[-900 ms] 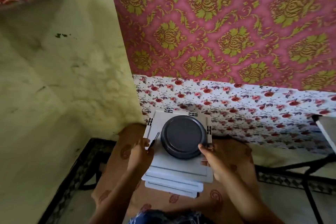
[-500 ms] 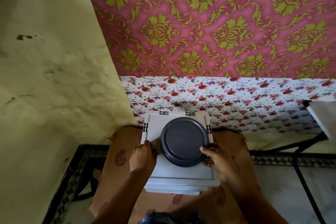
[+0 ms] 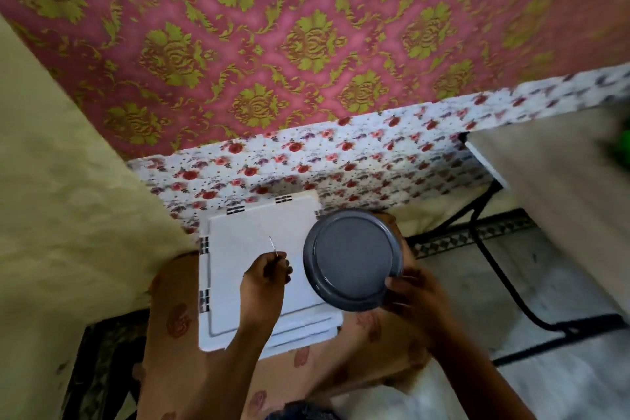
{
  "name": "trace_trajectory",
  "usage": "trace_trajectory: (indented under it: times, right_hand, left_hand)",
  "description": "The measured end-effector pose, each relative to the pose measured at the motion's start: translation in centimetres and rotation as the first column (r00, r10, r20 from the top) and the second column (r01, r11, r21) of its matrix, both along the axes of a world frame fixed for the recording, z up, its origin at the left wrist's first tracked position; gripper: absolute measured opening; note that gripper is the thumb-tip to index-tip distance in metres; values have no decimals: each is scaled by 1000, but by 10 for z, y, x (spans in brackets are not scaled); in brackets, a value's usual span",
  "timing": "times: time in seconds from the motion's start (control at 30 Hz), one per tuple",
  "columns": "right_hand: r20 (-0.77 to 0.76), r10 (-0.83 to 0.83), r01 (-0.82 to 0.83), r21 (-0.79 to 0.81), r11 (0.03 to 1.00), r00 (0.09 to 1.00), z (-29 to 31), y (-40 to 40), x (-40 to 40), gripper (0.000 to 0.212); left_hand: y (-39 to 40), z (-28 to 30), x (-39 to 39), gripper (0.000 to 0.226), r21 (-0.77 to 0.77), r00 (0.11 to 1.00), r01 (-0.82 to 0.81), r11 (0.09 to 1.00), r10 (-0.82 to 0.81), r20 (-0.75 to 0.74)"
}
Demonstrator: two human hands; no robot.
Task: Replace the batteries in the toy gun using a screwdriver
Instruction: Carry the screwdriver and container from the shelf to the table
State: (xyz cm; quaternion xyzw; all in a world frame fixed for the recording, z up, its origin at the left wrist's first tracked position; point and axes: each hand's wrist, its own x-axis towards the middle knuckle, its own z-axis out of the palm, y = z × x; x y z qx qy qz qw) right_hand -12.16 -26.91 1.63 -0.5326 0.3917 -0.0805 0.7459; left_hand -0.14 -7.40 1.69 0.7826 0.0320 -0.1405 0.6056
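My left hand (image 3: 264, 278) grips a small screwdriver (image 3: 273, 246); its thin metal shaft points up and away over the white plastic box lid (image 3: 245, 232). My right hand (image 3: 414, 297) holds a round dark grey container (image 3: 353, 259) by its near right rim, lifted off the white box and to its right. The toy gun is mostly out of view; only a blurred green shape (image 3: 622, 147) shows at the far right edge on the table, and I cannot tell what it is.
The white boxes are stacked on a brown patterned cushion (image 3: 170, 317) in the corner. A yellowish wall (image 3: 51, 198) stands at left, pink patterned wallpaper behind. A grey table (image 3: 552, 174) with black metal legs (image 3: 501, 269) stands at right on a pale floor.
My right hand lifted the grey container off the white box and moved it right. My left hand raised the screwdriver above the lid. The view swung right and came closer.
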Motion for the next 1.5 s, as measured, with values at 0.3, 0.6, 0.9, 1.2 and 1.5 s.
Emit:
trace_trajectory:
  times: [0.3,0.6,0.9,1.2,1.5]
  right_hand:
    - [51,-216,218,-33,975,975,23,-81,-181,16]
    - [40,-482,483,-56,874,876,48,-147,-370,17]
    - [34,-668,669,-16,743,743,42,-194,-453,31]
    - [-31,-615,614,-24,789,788,41,-305,-439,16]
    - [-19,-482,477,-113,872,876,64,-444,-393,22]
  left_hand:
    - [-117,27,-134,18,-32,965,245,969,-241,99]
    - [-238,27,-278,15,-88,883,468,879,-465,61]
    - [-332,28,-336,16,-83,769,639,765,-631,106]
    - [-443,5,-328,13,-227,822,554,801,-569,-3]
    - [-549,21,-277,20,-220,860,494,841,-510,-21]
